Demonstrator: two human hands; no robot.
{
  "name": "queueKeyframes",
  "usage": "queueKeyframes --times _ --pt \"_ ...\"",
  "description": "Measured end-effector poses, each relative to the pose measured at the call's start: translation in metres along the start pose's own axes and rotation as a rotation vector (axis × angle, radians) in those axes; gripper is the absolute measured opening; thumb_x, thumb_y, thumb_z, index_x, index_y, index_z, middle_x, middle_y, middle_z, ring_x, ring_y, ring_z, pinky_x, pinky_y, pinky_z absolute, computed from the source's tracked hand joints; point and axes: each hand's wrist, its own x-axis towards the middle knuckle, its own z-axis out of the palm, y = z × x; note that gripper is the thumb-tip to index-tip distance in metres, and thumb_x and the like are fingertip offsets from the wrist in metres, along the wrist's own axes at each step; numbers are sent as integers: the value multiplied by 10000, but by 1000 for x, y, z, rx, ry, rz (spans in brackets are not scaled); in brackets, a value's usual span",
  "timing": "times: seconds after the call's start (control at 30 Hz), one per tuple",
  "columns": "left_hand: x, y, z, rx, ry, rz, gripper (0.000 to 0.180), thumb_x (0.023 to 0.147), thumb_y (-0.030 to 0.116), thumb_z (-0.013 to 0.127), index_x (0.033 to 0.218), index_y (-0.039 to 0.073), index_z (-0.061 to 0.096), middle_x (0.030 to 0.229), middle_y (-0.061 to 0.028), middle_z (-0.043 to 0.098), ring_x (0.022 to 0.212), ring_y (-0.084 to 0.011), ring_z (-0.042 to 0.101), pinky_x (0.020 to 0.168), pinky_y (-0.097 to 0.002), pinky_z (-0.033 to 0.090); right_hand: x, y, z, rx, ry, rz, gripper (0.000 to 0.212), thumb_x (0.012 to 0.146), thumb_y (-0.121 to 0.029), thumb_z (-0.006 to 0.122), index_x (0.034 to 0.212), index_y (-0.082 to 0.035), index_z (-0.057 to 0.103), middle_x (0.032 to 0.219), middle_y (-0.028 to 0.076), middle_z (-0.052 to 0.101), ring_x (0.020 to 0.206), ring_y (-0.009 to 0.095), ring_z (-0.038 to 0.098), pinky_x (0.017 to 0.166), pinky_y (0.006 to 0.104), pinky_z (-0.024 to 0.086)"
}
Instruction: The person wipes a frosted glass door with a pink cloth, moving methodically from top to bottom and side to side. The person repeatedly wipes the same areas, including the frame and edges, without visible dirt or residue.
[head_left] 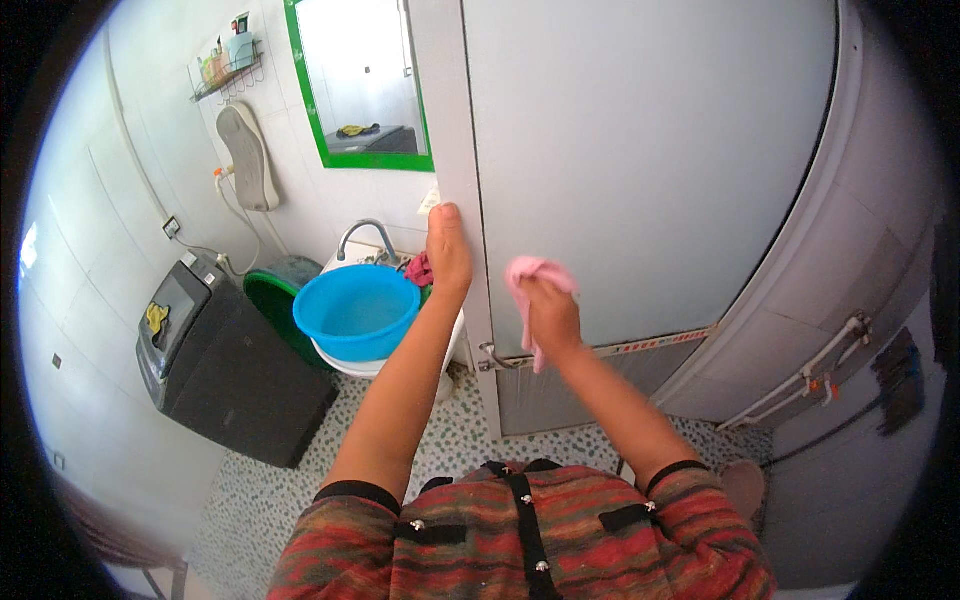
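Note:
A door with a pale frosted panel [650, 170] stands in front of me, framed in light grey. My left hand [449, 250] is closed on the left edge of the door frame [455, 110], with most of its fingers hidden. In my right hand [553, 320] is a bunched pink cloth [540, 270], held up at the lower left of the panel. One end of the cloth hangs down close to the metal door handle [490, 352].
Left of the door, a blue basin [358, 312] of water sits on a white sink under a curved faucet [365, 228]. A dark washing machine [235, 360] and a green tub [275, 300] stand farther left. Pipes [800, 375] run along the right wall.

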Motion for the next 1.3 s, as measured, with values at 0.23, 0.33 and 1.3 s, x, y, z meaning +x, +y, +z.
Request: queueKeyframes --times 0.23,0.33,1.3 --pt "-8 19 -2 -50 13 34 322 937 324 354 827 37 450 719 -15 391 686 -113 371 627 -258 345 20 -27 5 -142 -124 29 212 742 -78 511 934 -97 599 896 94 543 861 298 532 721 397 437" --pt "-1 10 -2 5 -22 33 320 936 328 360 846 39 466 719 -13 406 690 -106 378 624 -251 344 -34 -4 22 -177 -290 63 226 753 -119 508 956 -110 608 957 92 551 914 289 523 767 393 431" --pt "6 -38 -38 -669 -793 -866 707 874 571 211 1098 -37 497 967 -192 593 908 -291 568 824 -433 434 -109 -37 35 399 5 863 262 708 21 476 959 29 555 839 113 559 818 208 550 718 297 426"
